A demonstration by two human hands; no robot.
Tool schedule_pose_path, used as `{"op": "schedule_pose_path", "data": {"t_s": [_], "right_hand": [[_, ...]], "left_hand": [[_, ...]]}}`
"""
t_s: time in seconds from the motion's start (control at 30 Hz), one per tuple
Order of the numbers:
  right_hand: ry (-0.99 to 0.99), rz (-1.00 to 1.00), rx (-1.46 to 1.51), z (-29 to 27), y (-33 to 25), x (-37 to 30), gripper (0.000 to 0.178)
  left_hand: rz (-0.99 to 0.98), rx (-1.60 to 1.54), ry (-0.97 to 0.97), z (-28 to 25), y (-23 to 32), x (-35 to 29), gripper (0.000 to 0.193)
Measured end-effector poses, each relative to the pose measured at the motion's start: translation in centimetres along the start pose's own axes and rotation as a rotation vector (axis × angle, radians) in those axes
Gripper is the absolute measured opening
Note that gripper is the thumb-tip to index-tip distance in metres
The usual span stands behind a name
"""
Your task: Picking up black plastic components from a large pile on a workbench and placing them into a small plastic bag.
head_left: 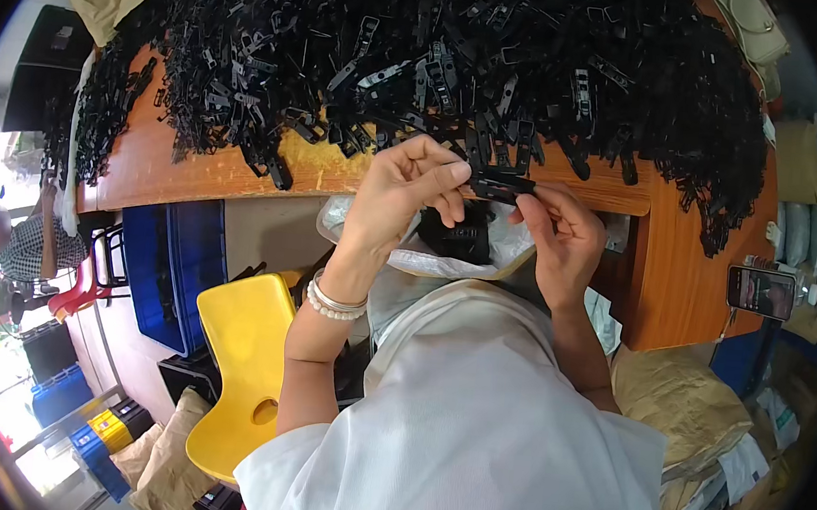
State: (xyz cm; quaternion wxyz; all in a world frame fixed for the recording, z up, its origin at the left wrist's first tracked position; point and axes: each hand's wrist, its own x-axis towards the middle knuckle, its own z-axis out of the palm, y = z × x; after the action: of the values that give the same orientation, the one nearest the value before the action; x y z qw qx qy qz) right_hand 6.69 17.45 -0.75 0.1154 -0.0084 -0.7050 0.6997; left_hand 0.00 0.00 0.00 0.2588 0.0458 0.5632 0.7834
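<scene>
Both hands are up at the table's near edge, and we have them meeting over one small piece: the left hand (405,185) comes in with thumb and fingers curled toward its left end, the right hand (565,238) pinches its right end between thumb and fingers. Whether the left fingertips truly grip or only touch, we cannot tell. The piece is a black clip (499,186), lying roughly level between the two hands, in front of the pile (427,48) that spreads dark and tangled across the table (702,286). Just below the clip we see a pale bag (437,265), mouth open between the table and the lap, with more black pieces (454,235) inside. The step in hand, as we judge it, is close fingertip work on this single clip, the right hand steadying while the left works at the other end; the finer detail is too small and dark for us to read. What does the next move call for? We'd say a firm right pinch, a light left touch, and wrists kept clear of the pile, since a loose clip could easily slip down toward that open bag.
</scene>
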Motion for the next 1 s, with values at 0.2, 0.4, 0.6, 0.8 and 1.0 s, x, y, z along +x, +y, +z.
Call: {"op": "schedule_pose_path", "data": {"t_s": [0.2, 0.4, 0.6, 0.8, 1.0], "right_hand": [[0.039, 0.011, -0.229, 0.1, -0.8, -0.1, 0.01], [0.112, -0.082, -0.363, 0.0, -0.4, -0.2, 0.01], [-0.049, -0.033, -0.222, -0.3, 0.5, -0.8, 0.013], [0.077, 0.221, 0.218, 0.2, 0.5, -1.0, 0.024], [-0.065, 0.141, 0.125, 0.2, -0.2, -0.9, 0.025]], "left_hand": [[-0.1, -0.027, 0.088, 1.6, 0.2, -0.5, 0.026], [-0.128, -0.052, 0.028, 1.8, -2.0, -0.9, 0.04], [-0.017, 0.212, 0.047, 3.0, -1.8, -0.8, 0.018], [0.105, 0.196, 0.051, 3.5, -2.4, -1.0, 0.012], [0.006, 0.165, -0.134, 2.1, -1.7, -0.5, 0.018]]}}
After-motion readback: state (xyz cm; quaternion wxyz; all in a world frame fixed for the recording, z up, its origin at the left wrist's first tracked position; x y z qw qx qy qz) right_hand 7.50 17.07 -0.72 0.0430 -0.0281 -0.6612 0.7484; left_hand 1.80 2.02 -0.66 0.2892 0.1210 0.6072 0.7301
